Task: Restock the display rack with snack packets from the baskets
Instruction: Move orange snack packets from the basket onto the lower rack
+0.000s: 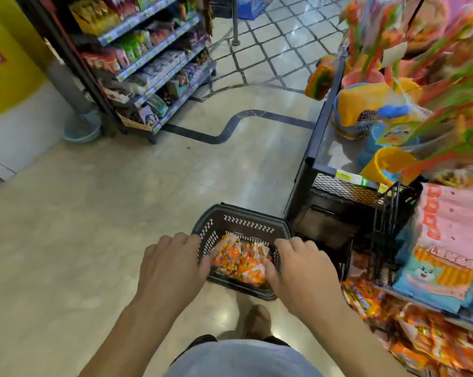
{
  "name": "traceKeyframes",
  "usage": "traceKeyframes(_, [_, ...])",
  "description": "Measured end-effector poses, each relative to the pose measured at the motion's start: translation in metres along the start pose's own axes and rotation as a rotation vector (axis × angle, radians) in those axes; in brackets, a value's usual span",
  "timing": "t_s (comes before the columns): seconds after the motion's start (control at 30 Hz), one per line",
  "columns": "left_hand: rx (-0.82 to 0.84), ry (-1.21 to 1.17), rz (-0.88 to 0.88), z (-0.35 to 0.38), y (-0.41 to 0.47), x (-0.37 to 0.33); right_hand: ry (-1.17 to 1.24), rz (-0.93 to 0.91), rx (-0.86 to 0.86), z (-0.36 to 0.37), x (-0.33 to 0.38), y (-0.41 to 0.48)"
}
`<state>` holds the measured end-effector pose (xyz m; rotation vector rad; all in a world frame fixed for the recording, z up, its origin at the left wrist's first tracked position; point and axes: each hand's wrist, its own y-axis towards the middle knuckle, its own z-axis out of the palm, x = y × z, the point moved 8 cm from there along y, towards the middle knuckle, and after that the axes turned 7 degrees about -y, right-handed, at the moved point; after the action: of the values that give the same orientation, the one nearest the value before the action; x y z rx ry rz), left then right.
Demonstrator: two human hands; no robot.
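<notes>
A dark brown basket (pixel 246 221) stands on the floor in front of me, holding several orange and white snack packets (pixel 240 262). My left hand (pixel 172 265) reaches into its left side, fingers curled down and thumb on the packets. My right hand (pixel 303 270) reaches into the right side the same way, thumb pressed against the pile. Both hands close on the pile from either side; the fingertips are hidden. The display rack (pixel 347 186) rises at the right, with matching orange packets (pixel 426 338) on a low shelf.
Pink and blue snack bags (pixel 447 240) and coloured toys (pixel 366 104) crowd the rack's upper shelves. A second shelving unit (pixel 159 66) stands at the back left beside a grey pole with a blue basin (pixel 81 131). Open tiled floor (pixel 121 213) lies between. My foot (pixel 257 319) is just behind the basket.
</notes>
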<state>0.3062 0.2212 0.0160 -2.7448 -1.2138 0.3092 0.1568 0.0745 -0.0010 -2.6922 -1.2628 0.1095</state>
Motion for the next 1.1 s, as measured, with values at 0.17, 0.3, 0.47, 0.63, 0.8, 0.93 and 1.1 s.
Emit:
traceKeyframes(0.17, [0.023, 0.001, -0.007, -0.01, 0.046, -0.007, 0.0, 0.005, 0.002, -0.013, -0.009, 0.042])
traceKeyframes(0.3, [0.016, -0.018, 0.027, -0.005, 0.071, -0.007, 0.004, 0.049, 0.046, -0.005, -0.01, 0.059])
traceKeyframes(0.47, [0.084, -0.039, 0.057, 0.019, 0.095, 0.005, 0.052, 0.067, 0.132, 0.016, -0.001, 0.068])
traceKeyframes(0.63, [0.187, -0.037, 0.076, 0.056, 0.136, 0.015, 0.094, 0.117, 0.209, 0.048, 0.006, 0.102])
traceKeyframes(0.8, [0.304, -0.044, 0.077, 0.143, 0.185, 0.027, 0.11, 0.174, 0.3, 0.13, 0.016, 0.146])
traceKeyframes(0.93, [0.402, -0.006, 0.047, 0.245, 0.225, 0.042, 0.107, 0.192, 0.413, 0.23, 0.019, 0.176])
traceKeyframes(1.1, [0.497, -0.005, 0.072, 0.394, 0.269, 0.057, 0.127, 0.214, 0.536, 0.379, 0.018, 0.216])
